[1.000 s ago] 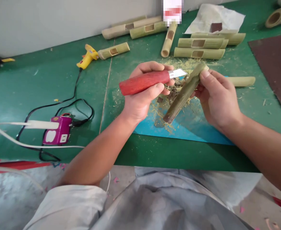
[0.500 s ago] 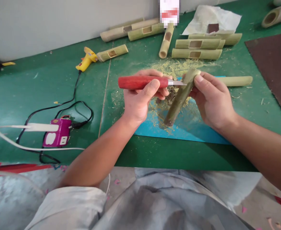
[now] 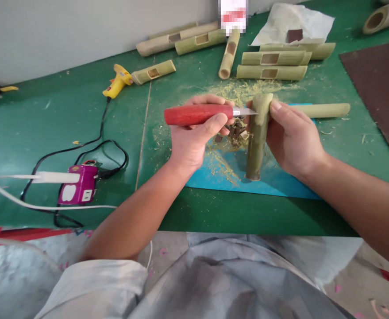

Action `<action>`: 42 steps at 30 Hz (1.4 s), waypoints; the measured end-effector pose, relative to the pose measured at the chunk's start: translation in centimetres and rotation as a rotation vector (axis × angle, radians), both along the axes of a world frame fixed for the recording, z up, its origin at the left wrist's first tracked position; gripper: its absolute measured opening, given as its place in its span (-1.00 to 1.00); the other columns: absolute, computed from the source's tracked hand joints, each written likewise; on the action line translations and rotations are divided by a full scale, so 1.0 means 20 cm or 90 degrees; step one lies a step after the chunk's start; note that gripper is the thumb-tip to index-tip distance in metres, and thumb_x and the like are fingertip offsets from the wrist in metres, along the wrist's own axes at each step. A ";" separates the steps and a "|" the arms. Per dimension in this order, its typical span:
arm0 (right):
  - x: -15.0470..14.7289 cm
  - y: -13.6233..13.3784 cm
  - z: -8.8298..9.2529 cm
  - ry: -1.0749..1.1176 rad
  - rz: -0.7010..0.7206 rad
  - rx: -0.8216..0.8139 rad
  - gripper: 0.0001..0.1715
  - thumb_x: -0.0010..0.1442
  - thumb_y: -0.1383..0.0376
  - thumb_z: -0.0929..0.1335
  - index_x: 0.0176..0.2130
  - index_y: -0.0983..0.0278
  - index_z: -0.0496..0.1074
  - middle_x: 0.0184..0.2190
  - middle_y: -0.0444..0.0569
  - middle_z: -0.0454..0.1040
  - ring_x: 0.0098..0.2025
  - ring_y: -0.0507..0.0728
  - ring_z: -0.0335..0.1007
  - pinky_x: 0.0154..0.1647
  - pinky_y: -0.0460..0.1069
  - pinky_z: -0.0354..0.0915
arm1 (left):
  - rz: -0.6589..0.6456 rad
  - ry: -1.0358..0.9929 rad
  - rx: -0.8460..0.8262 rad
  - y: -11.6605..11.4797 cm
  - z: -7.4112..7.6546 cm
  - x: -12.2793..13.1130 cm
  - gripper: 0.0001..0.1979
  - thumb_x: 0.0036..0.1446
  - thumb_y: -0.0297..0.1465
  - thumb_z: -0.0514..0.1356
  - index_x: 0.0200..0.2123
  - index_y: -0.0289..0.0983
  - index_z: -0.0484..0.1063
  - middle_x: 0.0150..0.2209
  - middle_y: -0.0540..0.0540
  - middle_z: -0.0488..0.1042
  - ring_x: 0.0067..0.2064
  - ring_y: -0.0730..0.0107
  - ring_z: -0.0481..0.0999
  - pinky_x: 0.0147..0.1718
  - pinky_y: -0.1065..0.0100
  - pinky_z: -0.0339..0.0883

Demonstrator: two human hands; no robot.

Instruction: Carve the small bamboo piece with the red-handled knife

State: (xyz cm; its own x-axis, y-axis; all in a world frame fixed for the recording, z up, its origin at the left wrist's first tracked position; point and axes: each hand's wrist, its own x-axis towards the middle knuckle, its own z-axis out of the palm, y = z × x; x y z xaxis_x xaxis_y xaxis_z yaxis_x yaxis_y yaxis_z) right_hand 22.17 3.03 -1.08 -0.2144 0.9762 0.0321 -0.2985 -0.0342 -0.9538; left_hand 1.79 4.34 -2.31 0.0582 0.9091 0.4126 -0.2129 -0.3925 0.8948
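A red-handled carving knife (image 3: 199, 115) lies in my left hand (image 3: 192, 144), whose fingers are closed round the handle. Its short blade points right, and the tip meets or overlaps the upper part of a bamboo tube (image 3: 258, 146); actual contact I cannot tell. My right hand (image 3: 295, 135) grips that tube near its top, thumb in front. The tube stands nearly upright, pale and scraped at the top, darker green below. Under both hands is a blue mat (image 3: 280, 184) with shavings and dark chips (image 3: 236, 135).
Several bamboo tubes with cut windows (image 3: 272, 72) lie at the back. A yellow hot glue gun (image 3: 117, 82) and a purple power adapter (image 3: 78, 184) with cords are on the left. A brown sheet (image 3: 380, 97) lies right, a pale bamboo piece (image 3: 327, 110) nearer.
The bamboo tube has turned from a slant to nearly upright, its lower end swinging right. My left hand stays about where it was with the knife.
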 end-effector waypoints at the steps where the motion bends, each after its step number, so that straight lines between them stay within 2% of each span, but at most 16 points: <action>1: 0.00 0.00 0.00 0.006 0.002 -0.004 -0.54 0.38 -0.19 0.44 -0.15 0.12 0.60 -0.16 -0.05 0.66 0.12 0.30 0.60 0.11 0.19 0.54 | -0.005 0.004 0.000 0.00 0.00 0.00 -0.49 0.13 0.05 0.52 -0.06 -0.17 0.57 -0.06 -0.13 0.71 -0.13 0.19 0.79 -0.33 0.33 0.69; 6: -0.01 0.00 0.01 0.047 0.008 -0.028 -0.59 0.40 -0.12 0.44 -0.14 0.13 0.64 -0.22 -0.07 0.67 0.06 0.27 0.63 0.13 0.18 0.53 | -0.027 0.019 0.000 0.02 -0.02 -0.02 -0.49 0.15 0.04 0.51 -0.01 -0.15 0.55 -0.02 -0.12 0.70 -0.08 0.18 0.78 -0.29 0.33 0.70; 11: 0.00 0.00 0.01 0.034 0.022 -0.025 -0.57 0.40 -0.15 0.43 -0.14 0.12 0.63 -0.21 -0.06 0.68 0.09 0.29 0.61 0.14 0.19 0.53 | -0.023 0.019 -0.007 0.02 -0.03 -0.02 -0.47 0.17 0.07 0.49 0.00 -0.13 0.53 0.00 -0.11 0.67 0.02 0.11 0.77 -0.19 0.27 0.72; 18: 0.00 0.00 0.00 0.033 0.010 -0.030 -0.55 0.39 -0.18 0.43 -0.10 0.09 0.65 -0.20 -0.06 0.67 0.01 0.27 0.62 0.09 0.19 0.54 | 0.020 -0.012 -0.069 -0.03 0.02 0.02 -0.46 0.11 0.11 0.51 -0.08 -0.15 0.55 -0.07 -0.14 0.69 -0.06 0.14 0.77 -0.26 0.27 0.69; 24: 0.00 -0.01 0.01 -0.007 0.014 -0.033 -0.58 0.37 -0.18 0.43 -0.07 0.04 0.63 -0.18 -0.03 0.66 0.06 0.35 0.62 0.05 0.24 0.55 | 0.020 -0.009 -0.046 -0.04 0.02 0.04 -0.48 0.07 0.09 0.54 -0.19 -0.20 0.58 -0.22 -0.11 0.70 -0.31 0.31 0.70 -0.39 0.34 0.60; 27: 0.00 -0.01 0.01 0.004 0.002 -0.035 -0.59 0.37 -0.16 0.43 -0.08 0.05 0.64 -0.17 -0.05 0.66 0.03 0.32 0.61 0.05 0.22 0.54 | 0.023 0.006 -0.037 -0.05 0.02 0.04 -0.47 0.11 0.14 0.49 -0.23 -0.21 0.58 -0.30 -0.09 0.67 -0.35 0.33 0.67 -0.41 0.33 0.60; 30: -0.01 -0.01 0.01 0.029 -0.015 -0.038 -0.61 0.35 -0.11 0.46 -0.10 0.10 0.67 -0.19 -0.08 0.67 -0.08 0.23 0.60 0.05 0.16 0.53 | 0.024 0.003 -0.044 -0.04 0.02 0.03 -0.45 0.12 0.15 0.48 -0.17 -0.19 0.58 -0.22 -0.12 0.70 -0.27 0.27 0.71 -0.36 0.29 0.63; 33: 0.00 -0.01 0.01 0.028 0.012 -0.036 -0.57 0.34 -0.15 0.47 -0.14 0.11 0.65 -0.23 -0.07 0.66 -0.06 0.25 0.60 0.08 0.18 0.53 | 0.037 -0.014 -0.064 -0.04 0.03 0.03 -0.44 0.11 0.15 0.49 -0.11 -0.17 0.56 -0.15 -0.11 0.70 -0.17 0.24 0.75 -0.33 0.32 0.65; 36: 0.00 -0.01 0.02 0.016 0.026 -0.034 -0.54 0.32 -0.20 0.48 -0.14 0.10 0.64 -0.24 -0.03 0.66 0.02 0.31 0.61 0.09 0.22 0.53 | 0.069 -0.018 -0.080 -0.04 0.04 0.03 -0.43 0.13 0.17 0.46 -0.11 -0.16 0.53 -0.15 -0.09 0.69 -0.16 0.25 0.75 -0.34 0.36 0.64; 38: 0.00 -0.01 0.02 0.022 0.019 -0.037 -0.56 0.31 -0.17 0.49 -0.12 0.10 0.66 -0.25 -0.04 0.67 -0.01 0.30 0.61 0.08 0.21 0.54 | 0.081 -0.018 -0.080 -0.04 0.04 0.04 -0.43 0.14 0.18 0.45 -0.11 -0.17 0.53 -0.15 -0.11 0.68 -0.17 0.23 0.75 -0.35 0.34 0.64; 42: -0.01 -0.01 0.01 0.036 -0.004 -0.038 -0.62 0.33 -0.10 0.48 -0.12 0.10 0.69 -0.19 -0.09 0.69 -0.08 0.23 0.61 0.04 0.15 0.55 | 0.049 -0.021 -0.065 -0.04 0.02 0.04 -0.44 0.12 0.16 0.47 -0.17 -0.20 0.55 -0.24 -0.12 0.65 -0.17 0.15 0.76 -0.30 0.25 0.67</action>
State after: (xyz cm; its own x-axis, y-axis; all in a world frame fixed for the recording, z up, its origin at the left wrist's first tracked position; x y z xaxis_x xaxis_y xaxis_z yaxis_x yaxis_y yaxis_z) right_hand 22.02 2.89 -0.89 -0.2079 0.9780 -0.0147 -0.3525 -0.0889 -0.9316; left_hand 2.58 3.49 -1.94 -0.0250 0.9478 0.3180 -0.2162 -0.3157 0.9239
